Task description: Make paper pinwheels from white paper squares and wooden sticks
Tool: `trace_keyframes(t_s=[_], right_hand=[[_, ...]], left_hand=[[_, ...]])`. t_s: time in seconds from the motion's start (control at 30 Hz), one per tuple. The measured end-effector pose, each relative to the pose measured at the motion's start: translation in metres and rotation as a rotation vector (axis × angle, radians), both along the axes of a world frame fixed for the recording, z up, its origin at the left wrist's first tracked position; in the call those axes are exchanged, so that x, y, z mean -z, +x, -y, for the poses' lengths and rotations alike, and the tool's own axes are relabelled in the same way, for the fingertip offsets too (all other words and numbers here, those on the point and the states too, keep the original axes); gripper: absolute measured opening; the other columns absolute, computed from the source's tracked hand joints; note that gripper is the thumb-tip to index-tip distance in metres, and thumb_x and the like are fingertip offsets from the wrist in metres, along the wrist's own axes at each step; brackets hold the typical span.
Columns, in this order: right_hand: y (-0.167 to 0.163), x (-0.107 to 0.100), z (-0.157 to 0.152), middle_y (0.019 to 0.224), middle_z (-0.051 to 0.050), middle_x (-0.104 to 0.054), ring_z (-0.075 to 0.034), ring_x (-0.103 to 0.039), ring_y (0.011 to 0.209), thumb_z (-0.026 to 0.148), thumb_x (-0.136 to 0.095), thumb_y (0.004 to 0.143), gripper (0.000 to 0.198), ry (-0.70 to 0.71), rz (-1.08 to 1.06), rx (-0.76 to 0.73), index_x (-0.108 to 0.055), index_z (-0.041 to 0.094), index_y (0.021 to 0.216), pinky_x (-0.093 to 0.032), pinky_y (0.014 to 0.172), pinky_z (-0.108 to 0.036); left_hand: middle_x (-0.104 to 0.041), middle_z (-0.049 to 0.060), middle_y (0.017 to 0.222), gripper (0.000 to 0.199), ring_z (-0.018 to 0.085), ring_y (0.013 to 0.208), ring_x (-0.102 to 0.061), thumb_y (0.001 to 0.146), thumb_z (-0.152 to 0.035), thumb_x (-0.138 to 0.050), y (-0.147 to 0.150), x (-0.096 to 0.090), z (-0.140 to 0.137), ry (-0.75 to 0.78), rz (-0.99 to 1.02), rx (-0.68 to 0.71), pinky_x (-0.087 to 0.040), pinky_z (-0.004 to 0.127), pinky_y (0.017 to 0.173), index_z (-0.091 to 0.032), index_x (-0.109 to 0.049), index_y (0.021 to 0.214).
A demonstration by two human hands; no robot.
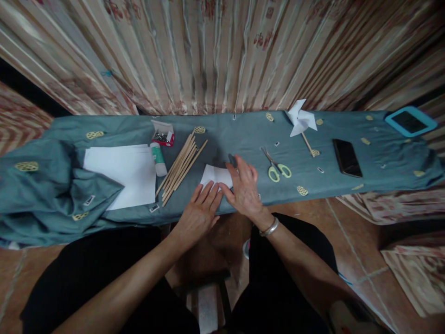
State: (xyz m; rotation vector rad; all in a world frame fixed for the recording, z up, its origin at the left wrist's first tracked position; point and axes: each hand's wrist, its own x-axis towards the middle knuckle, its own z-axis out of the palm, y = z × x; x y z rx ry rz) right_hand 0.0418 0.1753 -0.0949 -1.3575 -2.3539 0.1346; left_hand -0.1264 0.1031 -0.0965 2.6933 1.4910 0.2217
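Observation:
A small piece of folded white paper (214, 174) lies near the front edge of the cloth-covered table. My left hand (201, 206) rests on its lower left edge with the fingers stretched out flat. My right hand (245, 188), with a silver bracelet at the wrist, is closed on the paper's right side, thumb and forefinger on the sheet and the other fingers curled. A small dark grey patch shows by its fingertips; I cannot make out what it is. Just left of the paper lie several wooden sticks (182, 167). Scissors (275, 168) with green handles lie right of my right hand.
Left are white sheets (134, 176) partly under bunched cloth, a glue stick (158, 158) and an open box of small metal pieces (163, 138). Right are a paper pinwheel (301, 119) on a stick, a black phone (346, 157) and a blue-framed tablet (410, 121). Curtains (215, 60) hang behind.

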Motion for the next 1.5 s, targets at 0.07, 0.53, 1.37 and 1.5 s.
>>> trace_keyframes(t_s=[0.07,0.53,1.37,1.5], right_hand=[[0.0,0.002,0.007,0.154,-0.022,-0.029,-0.031,-0.023,0.144,0.042,-0.04,0.095,0.055,-0.001,0.015,0.013,-0.039,0.011,0.14,-0.019,0.112,-0.052],[0.043,0.017,-0.009,0.149,-0.023,-0.036,-0.033,-0.027,0.142,0.04,-0.039,0.096,0.049,-0.046,0.007,0.26,-0.047,0.012,0.136,-0.023,0.109,-0.055],[0.045,0.014,-0.016,0.142,-0.021,-0.046,-0.032,-0.036,0.136,0.024,-0.037,0.093,0.042,-0.025,0.01,0.261,-0.055,0.011,0.129,-0.025,0.109,-0.054],[0.051,0.011,-0.025,0.139,-0.021,-0.049,-0.033,-0.044,0.13,0.025,-0.038,0.093,0.042,-0.03,-0.034,0.278,-0.056,0.011,0.127,-0.031,0.105,-0.053]], left_hand=[[-0.041,0.021,0.148,0.06,0.035,0.14,-0.032,0.087,-0.027,-0.056,0.0,-0.001,0.0,0.004,0.004,-0.003,-0.025,0.053,0.116,-0.003,-0.04,0.14],[-0.038,0.018,0.15,0.052,0.029,0.141,-0.032,0.092,-0.021,-0.045,-0.024,0.005,0.015,0.066,0.002,0.018,-0.026,0.054,0.114,-0.008,-0.038,0.142],[-0.04,0.017,0.149,0.055,0.028,0.14,-0.035,0.09,-0.017,-0.047,-0.058,0.004,0.055,0.093,-0.023,-0.065,-0.027,0.052,0.114,-0.012,-0.036,0.144],[-0.052,0.019,0.139,0.053,0.029,0.13,-0.047,0.092,-0.025,-0.049,-0.052,-0.001,0.043,0.097,0.133,-0.126,-0.035,0.05,0.109,-0.011,-0.037,0.142]])
